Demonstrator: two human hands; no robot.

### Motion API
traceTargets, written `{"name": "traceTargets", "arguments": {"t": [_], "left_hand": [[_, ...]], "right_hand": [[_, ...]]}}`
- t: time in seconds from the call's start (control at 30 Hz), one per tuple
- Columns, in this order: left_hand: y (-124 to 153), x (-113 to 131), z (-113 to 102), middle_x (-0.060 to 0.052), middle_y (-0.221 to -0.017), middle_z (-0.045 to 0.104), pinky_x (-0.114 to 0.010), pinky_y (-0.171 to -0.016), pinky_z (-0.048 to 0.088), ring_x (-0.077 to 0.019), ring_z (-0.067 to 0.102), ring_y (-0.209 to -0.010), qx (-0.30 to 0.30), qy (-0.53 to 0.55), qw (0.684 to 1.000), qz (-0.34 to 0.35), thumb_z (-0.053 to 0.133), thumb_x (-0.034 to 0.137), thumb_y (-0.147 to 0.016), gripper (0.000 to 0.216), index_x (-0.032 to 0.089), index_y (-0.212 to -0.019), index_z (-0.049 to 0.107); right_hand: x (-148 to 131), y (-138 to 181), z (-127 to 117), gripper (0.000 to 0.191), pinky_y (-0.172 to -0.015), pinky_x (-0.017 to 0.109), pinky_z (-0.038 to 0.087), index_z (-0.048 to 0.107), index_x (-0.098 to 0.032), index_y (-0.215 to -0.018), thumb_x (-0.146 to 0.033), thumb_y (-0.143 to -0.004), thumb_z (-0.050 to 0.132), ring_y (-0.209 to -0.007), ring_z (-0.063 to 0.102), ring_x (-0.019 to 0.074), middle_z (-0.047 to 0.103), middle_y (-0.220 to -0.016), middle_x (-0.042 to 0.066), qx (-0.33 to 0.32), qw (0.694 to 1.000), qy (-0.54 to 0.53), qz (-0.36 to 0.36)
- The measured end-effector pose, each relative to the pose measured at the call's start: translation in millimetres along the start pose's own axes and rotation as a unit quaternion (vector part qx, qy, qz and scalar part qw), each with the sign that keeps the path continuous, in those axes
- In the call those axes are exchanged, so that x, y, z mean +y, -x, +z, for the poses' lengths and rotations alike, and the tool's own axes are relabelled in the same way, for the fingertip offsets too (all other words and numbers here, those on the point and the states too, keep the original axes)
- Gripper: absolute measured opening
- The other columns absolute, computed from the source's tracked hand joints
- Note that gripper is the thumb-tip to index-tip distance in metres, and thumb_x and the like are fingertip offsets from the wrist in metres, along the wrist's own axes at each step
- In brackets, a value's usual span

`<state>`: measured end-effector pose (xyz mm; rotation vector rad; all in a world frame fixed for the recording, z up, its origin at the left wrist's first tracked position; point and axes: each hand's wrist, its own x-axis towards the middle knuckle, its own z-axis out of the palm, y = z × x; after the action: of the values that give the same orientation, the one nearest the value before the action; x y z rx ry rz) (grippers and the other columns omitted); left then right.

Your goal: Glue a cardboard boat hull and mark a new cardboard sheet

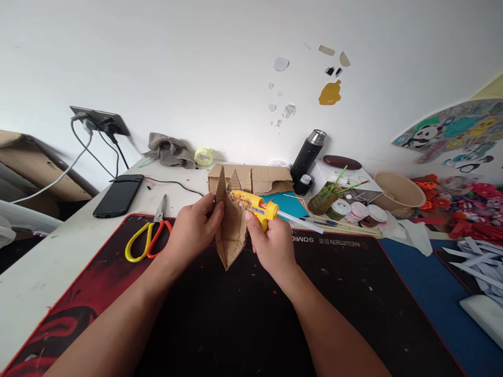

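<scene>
My left hand [199,222] pinches the left side of a folded piece of brown cardboard [232,235], which stands up with pointed ends above the mat. A yellow hot glue gun [254,204] with a printed pattern is gripped in my right hand [273,242]. Its front end points left, toward the inner face of the cardboard; whether the nozzle touches it I cannot tell. From the back of the gun a long translucent glue stick [301,222] sticks out to the right. Scissors [154,230] with one yellow and one red handle lie left of my left hand.
The dark mat [236,324] covers the table's front. Behind are more cardboard [271,179], a black flask [308,154], paint jars [338,208] and a tan bowl [396,191]. A phone [119,196] with a cable lies left. Paper strips [481,262] are heaped right.
</scene>
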<state>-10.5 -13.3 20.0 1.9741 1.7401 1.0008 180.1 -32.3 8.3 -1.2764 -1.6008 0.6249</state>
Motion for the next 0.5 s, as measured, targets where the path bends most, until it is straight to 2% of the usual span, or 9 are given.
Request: {"name": "traceTargets", "arguments": {"t": [0.5], "left_hand": [[0.2, 3.0, -1.8, 0.004, -0.058, 0.052, -0.029, -0.057, 0.033, -0.0152, 0.043, -0.055, 0.002, 0.021, 1.000, -0.004, 0.049, 0.048, -0.100, 0.032, 0.024, -0.080, 0.054]], "right_hand": [[-2.6, -2.6, -1.9, 0.047, -0.053, 0.031, 0.041, 0.049, -0.027, -0.063, -0.049, -0.104, 0.061, -0.056, 0.059, 0.0202, 0.051, -0.050, 0.000, 0.024, 0.999, 0.014, -0.027]]}}
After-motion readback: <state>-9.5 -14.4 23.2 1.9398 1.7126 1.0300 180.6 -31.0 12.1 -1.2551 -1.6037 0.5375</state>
